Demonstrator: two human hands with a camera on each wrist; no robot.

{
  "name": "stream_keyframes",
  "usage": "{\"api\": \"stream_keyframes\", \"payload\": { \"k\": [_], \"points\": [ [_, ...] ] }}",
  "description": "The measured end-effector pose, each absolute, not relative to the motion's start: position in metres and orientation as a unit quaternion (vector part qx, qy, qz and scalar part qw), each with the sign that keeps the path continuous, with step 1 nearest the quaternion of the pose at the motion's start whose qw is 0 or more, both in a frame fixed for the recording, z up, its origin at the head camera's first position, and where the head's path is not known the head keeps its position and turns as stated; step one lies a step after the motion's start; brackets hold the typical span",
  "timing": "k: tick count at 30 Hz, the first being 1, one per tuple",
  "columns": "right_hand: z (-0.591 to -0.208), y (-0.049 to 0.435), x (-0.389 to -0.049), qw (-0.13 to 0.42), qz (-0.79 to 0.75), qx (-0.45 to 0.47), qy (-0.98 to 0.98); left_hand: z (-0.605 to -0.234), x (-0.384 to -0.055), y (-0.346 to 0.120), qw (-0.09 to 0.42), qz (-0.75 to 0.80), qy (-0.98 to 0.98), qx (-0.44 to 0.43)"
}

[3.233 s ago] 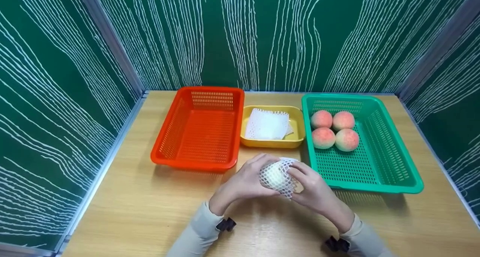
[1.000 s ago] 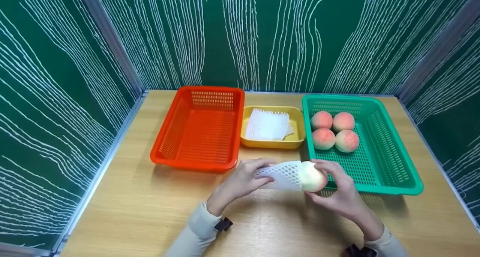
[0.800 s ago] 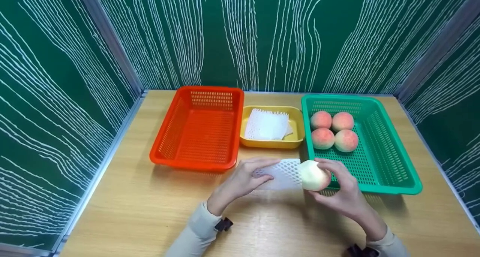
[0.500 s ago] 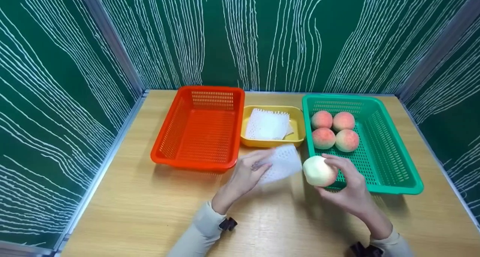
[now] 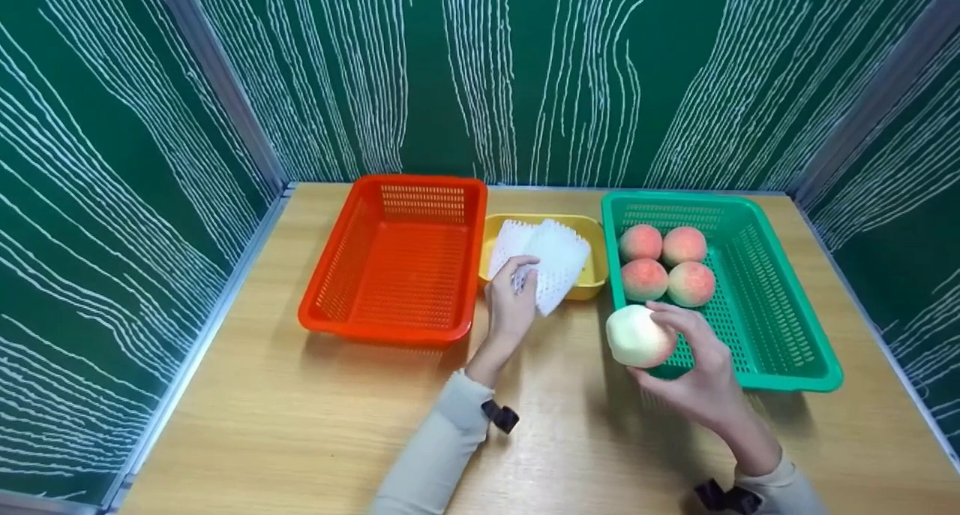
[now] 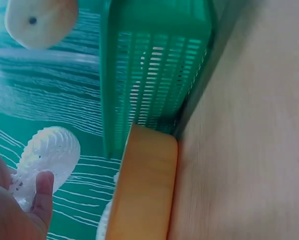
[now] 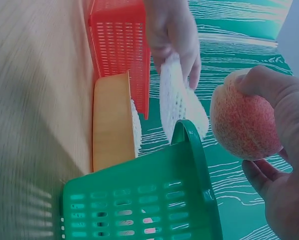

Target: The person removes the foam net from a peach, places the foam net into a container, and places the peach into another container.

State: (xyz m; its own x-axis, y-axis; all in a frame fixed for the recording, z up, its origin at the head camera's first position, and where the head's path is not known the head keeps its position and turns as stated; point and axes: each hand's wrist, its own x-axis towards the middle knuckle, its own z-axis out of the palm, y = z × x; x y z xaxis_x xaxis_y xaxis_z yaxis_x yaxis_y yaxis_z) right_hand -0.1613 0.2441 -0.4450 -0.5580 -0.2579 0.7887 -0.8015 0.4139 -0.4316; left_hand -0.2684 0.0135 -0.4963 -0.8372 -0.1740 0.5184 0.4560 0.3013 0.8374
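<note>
My left hand (image 5: 511, 305) pinches a white foam fruit net (image 5: 556, 263) between thumb and fingers, held above the near side of the yellow tray (image 5: 592, 286). In the left wrist view the thumb (image 6: 43, 195) presses against the net's mesh. My right hand (image 5: 701, 372) grips a peach (image 5: 637, 336), pale on one side and pink on the other, over the near left corner of the green basket (image 5: 806, 383). The right wrist view shows the bare peach (image 7: 247, 117) between thumb and fingers. More white nets (image 5: 510, 241) lie in the yellow tray, partly hidden by the held one.
Several pink peaches (image 5: 666, 263) sit together at the left side of the green basket. A red-orange basket (image 5: 401, 275) stands left of the yellow tray. Green panels with white lines (image 5: 480, 79) wall in the wooden table (image 5: 247, 410).
The net, earlier around the peach, has come off it. My left hand has carried the net forward to above the yellow tray. My right hand has drawn the peach right, toward the green basket.
</note>
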Motion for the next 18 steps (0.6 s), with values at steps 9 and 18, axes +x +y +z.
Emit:
{"api": "stream_keyframes", "payload": {
  "k": [9,18],
  "points": [
    [-0.447,0.247,-0.157,0.321,0.418,0.328,-0.784,-0.501,-0.309,0.037,0.199,-0.569,-0.797,-0.040],
    [-0.446,0.250,-0.158,0.317,0.411,0.320,-0.793,-0.498,-0.332,0.048,0.117,-0.528,-0.840,-0.052]
  ]
}}
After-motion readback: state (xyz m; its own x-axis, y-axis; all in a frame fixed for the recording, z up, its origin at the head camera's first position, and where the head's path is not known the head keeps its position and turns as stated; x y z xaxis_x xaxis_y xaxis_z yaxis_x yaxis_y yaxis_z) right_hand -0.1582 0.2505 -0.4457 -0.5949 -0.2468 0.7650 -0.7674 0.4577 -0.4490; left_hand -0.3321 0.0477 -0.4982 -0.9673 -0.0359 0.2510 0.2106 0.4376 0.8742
